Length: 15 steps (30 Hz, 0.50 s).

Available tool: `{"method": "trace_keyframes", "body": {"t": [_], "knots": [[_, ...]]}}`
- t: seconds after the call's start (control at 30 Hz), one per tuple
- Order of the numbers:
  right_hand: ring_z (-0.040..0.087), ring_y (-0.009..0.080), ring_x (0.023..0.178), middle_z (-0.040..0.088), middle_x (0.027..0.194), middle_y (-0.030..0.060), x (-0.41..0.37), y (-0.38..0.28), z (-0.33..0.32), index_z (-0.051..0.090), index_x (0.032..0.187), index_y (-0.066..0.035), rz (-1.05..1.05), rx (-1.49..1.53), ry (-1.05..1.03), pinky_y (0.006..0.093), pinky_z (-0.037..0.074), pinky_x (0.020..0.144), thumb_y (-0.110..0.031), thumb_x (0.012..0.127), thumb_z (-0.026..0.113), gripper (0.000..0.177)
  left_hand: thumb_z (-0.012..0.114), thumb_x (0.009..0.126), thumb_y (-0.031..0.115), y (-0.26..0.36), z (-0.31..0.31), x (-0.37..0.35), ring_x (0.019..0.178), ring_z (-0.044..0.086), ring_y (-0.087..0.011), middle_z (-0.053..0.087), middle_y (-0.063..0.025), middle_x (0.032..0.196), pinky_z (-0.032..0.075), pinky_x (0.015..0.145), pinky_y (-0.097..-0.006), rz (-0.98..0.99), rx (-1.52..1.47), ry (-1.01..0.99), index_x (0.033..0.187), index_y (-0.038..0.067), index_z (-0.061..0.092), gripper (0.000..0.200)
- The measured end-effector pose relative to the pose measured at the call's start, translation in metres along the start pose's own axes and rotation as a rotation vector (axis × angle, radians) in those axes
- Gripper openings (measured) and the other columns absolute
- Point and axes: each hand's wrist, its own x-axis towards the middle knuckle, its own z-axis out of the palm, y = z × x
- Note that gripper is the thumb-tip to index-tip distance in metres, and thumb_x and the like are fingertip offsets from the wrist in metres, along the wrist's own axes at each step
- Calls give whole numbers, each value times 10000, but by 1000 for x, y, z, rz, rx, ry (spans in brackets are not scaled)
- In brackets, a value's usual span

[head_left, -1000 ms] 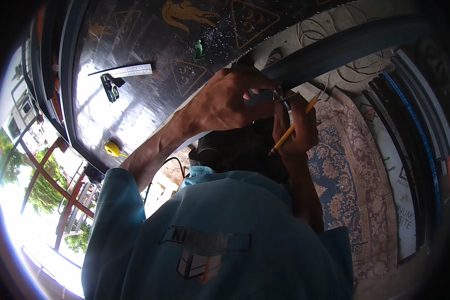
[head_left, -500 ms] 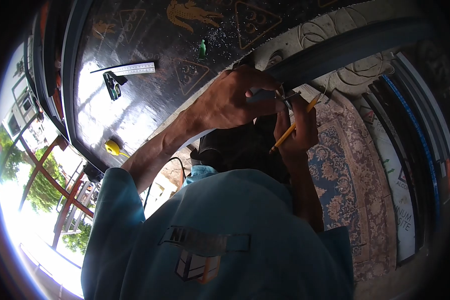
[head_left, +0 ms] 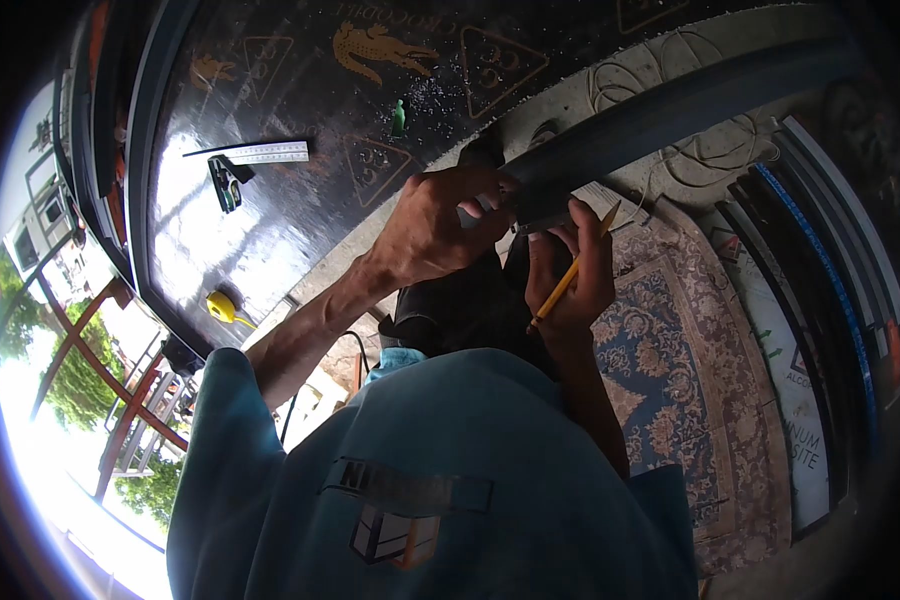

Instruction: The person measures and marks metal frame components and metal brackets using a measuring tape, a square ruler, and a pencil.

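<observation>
Near the centre, my left hand (head_left: 435, 222) is closed, its fingertips and thumb at the near end of a long dark profile (head_left: 660, 105); what they pinch is too dark to make out. My right hand (head_left: 573, 272) holds a yellow pencil (head_left: 560, 290) slanting across its fingers, point up. Its fingertips are close beneath the same profile end, where a small shiny part (head_left: 516, 229) shows. On the dark board (head_left: 300, 210) lie a combination square (head_left: 227, 184) with its ruler (head_left: 270, 152), a yellow tape measure (head_left: 222, 306) and a green piece (head_left: 398, 118).
A patterned rug (head_left: 670, 380) covers floor at the right. Beyond it are long dark strips (head_left: 785, 270), one blue strip (head_left: 820, 255) and a printed white panel (head_left: 795, 400). Coiled cable (head_left: 705, 150) lies behind the profile. Pale shavings (head_left: 435, 95) are scattered over the board.
Both hands have shifted left and slightly down, to the profile's near end. The small metal item seen between them earlier is now mostly hidden. The pencil remains in my right hand.
</observation>
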Motion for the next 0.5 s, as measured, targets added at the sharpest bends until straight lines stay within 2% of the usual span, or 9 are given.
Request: {"method": "trace_keyframes", "body": {"t": [0.1,0.13,0.2,0.23,0.27,0.33,0.4,0.43,0.5], "knots": [[592,364,971,525,1134,235,2,-6,-14,452,1267,19,-87,-143,26,384,529,734,-31,837,633,469,637,741,12,14,2,-9,918,672,-268,671,-170,1018,553,788,-354,122,-97,200,846,-33,623,115],[592,364,971,525,1134,235,3,-6,-17,452,1267,19,-93,-150,34,384,529,734,-31,837,633,469,637,741,12,20,3,-10,918,672,-268,671,-170,1018,553,788,-354,133,-98,199,846,-33,623,115],[622,310,874,604,1025,173,3,-2,-19,564,1120,55,-235,-230,-18,351,520,677,-158,876,621,329,692,733,30,31,4,-10,980,651,-290,653,-166,1068,535,839,-387,96,-51,41,770,-21,588,121],[622,310,874,604,1025,173,1,1,-16,564,1120,55,-237,-231,-15,351,520,677,-158,876,621,329,692,733,30,28,8,-9,980,651,-290,653,-166,1068,535,839,-387,99,-49,41,770,-21,588,121],[614,316,876,608,1021,167,0,6,-12,575,1105,48,-246,-221,8,365,517,684,-196,889,601,326,720,735,92,21,13,-7,951,651,-289,642,-170,1073,540,817,-378,198,-42,75,955,-12,587,277],[605,322,877,611,1017,162,-2,11,-9,587,1090,40,-241,-208,16,379,513,692,-234,903,580,332,748,738,155,12,18,-6,923,652,-287,631,-175,1078,545,795,-368,279,-45,106,1140,-3,585,461],[603,303,862,614,1004,162,-2,14,-7,594,1086,30,-234,-178,20,366,512,684,-270,918,554,346,779,722,283,8,19,-6,995,618,-308,606,-180,1102,516,852,-393,192,-96,74,1205,12,543,602],[603,303,862,614,1004,162,-4,17,-4,594,1086,30,-226,-176,18,366,512,684,-270,918,554,346,779,722,283,8,18,-5,995,618,-308,606,-180,1102,516,852,-393,186,-97,69,1205,12,543,602],[605,296,849,622,978,157,-8,22,1,596,1074,28,-211,-138,16,357,510,673,-312,921,543,376,781,707,369,12,16,-4,1023,600,-304,604,-173,1079,502,865,-407,181,143,206,1240,20,519,689]]}}
